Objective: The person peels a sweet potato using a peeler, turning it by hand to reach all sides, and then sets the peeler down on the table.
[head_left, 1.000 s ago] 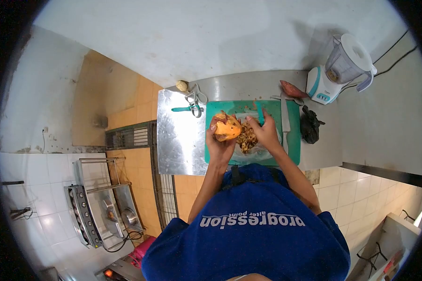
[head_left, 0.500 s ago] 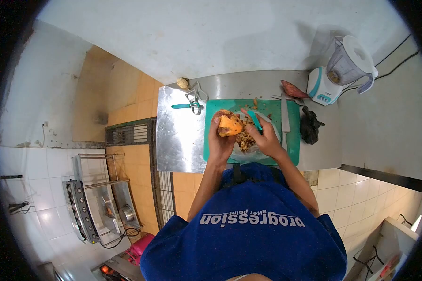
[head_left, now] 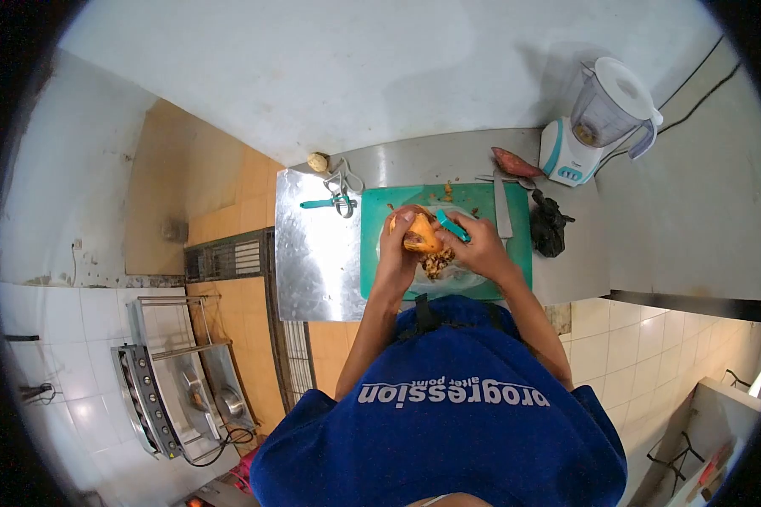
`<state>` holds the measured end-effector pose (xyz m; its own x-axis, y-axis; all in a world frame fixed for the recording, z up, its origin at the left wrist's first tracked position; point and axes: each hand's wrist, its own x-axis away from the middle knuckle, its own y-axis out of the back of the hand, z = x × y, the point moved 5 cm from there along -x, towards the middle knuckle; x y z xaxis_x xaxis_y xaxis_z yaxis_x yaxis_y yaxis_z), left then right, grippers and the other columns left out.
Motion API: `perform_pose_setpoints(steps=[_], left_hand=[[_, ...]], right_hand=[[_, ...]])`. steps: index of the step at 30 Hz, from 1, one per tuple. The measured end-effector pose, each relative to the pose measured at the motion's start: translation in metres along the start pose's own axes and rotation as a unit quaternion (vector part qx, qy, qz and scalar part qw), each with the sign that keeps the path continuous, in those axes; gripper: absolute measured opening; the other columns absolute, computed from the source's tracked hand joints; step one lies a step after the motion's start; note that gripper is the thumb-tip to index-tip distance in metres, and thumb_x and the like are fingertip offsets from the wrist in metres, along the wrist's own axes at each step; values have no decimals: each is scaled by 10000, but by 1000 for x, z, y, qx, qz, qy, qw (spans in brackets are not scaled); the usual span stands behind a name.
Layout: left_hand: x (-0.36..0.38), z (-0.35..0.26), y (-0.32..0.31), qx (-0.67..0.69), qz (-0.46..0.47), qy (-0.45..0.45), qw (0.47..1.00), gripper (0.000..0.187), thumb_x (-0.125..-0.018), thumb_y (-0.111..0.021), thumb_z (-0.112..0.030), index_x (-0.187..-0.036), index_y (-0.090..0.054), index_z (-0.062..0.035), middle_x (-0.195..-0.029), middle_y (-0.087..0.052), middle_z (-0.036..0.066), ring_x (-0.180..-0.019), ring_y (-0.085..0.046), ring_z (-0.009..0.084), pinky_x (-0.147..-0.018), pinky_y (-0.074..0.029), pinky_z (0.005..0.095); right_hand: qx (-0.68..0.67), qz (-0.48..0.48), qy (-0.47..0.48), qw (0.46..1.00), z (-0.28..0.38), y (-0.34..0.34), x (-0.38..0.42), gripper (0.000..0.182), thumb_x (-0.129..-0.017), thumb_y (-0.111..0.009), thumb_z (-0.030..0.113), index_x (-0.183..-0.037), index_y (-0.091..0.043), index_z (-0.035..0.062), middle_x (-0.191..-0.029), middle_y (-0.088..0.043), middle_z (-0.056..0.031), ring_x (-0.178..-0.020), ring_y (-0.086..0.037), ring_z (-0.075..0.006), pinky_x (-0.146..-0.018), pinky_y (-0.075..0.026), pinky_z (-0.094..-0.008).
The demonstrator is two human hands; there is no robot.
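Note:
Fingers of my left hand (head_left: 397, 250) wrap round a partly peeled orange tuber (head_left: 421, 240), which has dark patches left on its flesh. My right hand (head_left: 484, 248) grips a teal-handled peeler (head_left: 453, 226) close against the tuber's right side; its blade is hidden. Both hands are over a green cutting board (head_left: 518, 262). Beneath them a clear plastic bag (head_left: 469, 281) lies on the board with brown and orange peelings (head_left: 436, 264) on it. A knife (head_left: 502, 207) rests on the board's right part.
On the steel table (head_left: 313, 279), a teal-handled tool (head_left: 317, 204), grey scissors-like handles (head_left: 347, 176) and a pale round item (head_left: 317, 161) are at left. To the right are a reddish tuber (head_left: 516, 162), a black plastic bag (head_left: 550, 224) and a blender (head_left: 604, 114).
The tuber has turned in my left hand, whose thumb now lies over its top. My right hand with the peeler has shifted slightly. The whole view has moved a little.

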<state>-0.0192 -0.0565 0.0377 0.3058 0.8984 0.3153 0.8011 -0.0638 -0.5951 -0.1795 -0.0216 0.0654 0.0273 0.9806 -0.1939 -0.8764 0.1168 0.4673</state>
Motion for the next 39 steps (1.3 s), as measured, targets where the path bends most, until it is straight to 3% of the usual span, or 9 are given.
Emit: perform_pose_setpoints(steps=[2, 10, 14, 20, 22, 26, 29, 31, 39], left_hand=[[1, 1, -3, -3, 14, 22, 1000, 415, -983, -618, -317, -1267, -508, -36, -1100, -626, 125, -1004, -669, 236, -838, -579, 382], [-6, 12, 12, 26, 56, 78, 995, 389, -994, -598, -357, -1228, -547, -50, -1087, -633, 95, -975, -659, 202, -808, -573, 368], [-1, 8, 14, 14, 9, 80, 997, 403, -984, -612, -379, -1231, -554, -65, -1090, -619, 79, -967, -653, 190, -792, -575, 361], [-2, 8, 30, -8, 0, 96, 995, 463, -964, -639, -408, -1273, -525, -83, -1114, -593, 64, -977, -642, 180, -784, -577, 353], [-3, 7, 33, -7, 6, 96, 995, 467, -964, -636, -409, -1278, -519, -84, -1125, -589, 66, -990, -637, 184, -796, -574, 363], [-3, 1, 37, 11, 0, 97, 995, 459, -963, -623, -408, -1274, -516, -88, -1128, -587, 73, -1040, -619, 199, -851, -555, 393], [-1, -12, 41, 32, -17, 72, 997, 442, -982, -579, -390, -1287, -528, -75, -1200, -605, 125, -1108, -624, 258, -945, -521, 433], [-6, -10, 50, 45, -15, 57, 997, 469, -969, -589, -379, -1310, -510, -67, -1216, -598, 141, -1155, -607, 284, -981, -506, 448], [-1, -8, 48, 118, 32, 30, 992, 612, -891, -633, -360, -1383, -448, -47, -1257, -580, 182, -1275, -542, 339, -1096, -428, 479]], right_hand=[[-4, -10, 19, 1000, -2, 0, -1, 441, -883, -772, 274, -1087, -664, -102, -706, -628, -235, -556, -587, -190, -571, -471, -333], [-24, 29, 42, 998, -15, -8, 3, 408, -891, -742, 326, -1117, -700, -12, -1040, -712, -235, -910, -718, -372, -794, -555, -430], [-16, 30, 74, 997, -8, -13, 2, 408, -889, -758, 231, -1130, -657, -82, -930, -703, -250, -807, -726, -323, -689, -530, -372], [44, 78, 48, 995, 5, -19, -4, 380, -872, -750, 170, -1167, -655, -50, -965, -716, -231, -802, -709, -371, -702, -537, -394], [65, 76, 84, 991, 5, -24, -6, 326, -843, -737, 198, -1136, -681, 67, -986, -708, -206, -878, -674, -407, -745, -530, -463], [67, 103, 89, 988, -1, -36, -5, 340, -856, -736, 216, -1142, -665, 44, -1017, -707, -205, -939, -671, -405, -804, -533, -461], [34, 116, 73, 990, 5, -41, 5, 340, -917, -716, 219, -1170, -647, 2, -1086, -710, -175, -955, -673, -305, -819, -518, -404], [-117, 124, -45, 984, -10, -46, 7, 338, -935, -719, 280, -1135, -670, 12, -1004, -703, -119, -921, -629, -201, -805, -505, -367], [-209, 24, -124, 970, -18, -42, 0, 251, -919, -739, 240, -942, -672, -2, -918, -699, -54, -820, -614, -117, -785, -502, -307]])
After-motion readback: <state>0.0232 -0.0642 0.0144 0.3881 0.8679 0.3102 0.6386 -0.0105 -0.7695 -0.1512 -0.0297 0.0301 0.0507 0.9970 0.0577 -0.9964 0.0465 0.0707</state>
